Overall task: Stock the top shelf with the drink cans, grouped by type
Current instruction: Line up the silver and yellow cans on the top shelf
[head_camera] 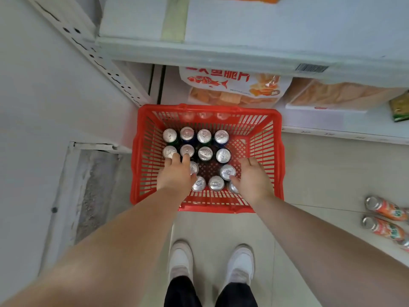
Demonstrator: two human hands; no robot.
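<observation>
In the basket (142,151), cans (205,153) sit under left hand (176,175).

Bright red on the basket (145,156), slotted along the walls, diamond-latticed at the bottom. Silver on the tops of the drink cans (223,155) inside, hints of dark green and blue just below. Orange with green lettering on the lying cans (385,210) at the floor's right edge. White snack bag (230,85) printed with a red fish and orange crisps. Pale grey-white shelf (221,56); beige floor tiles (321,173); white shoes (181,258); black trousers (181,291).
</observation>
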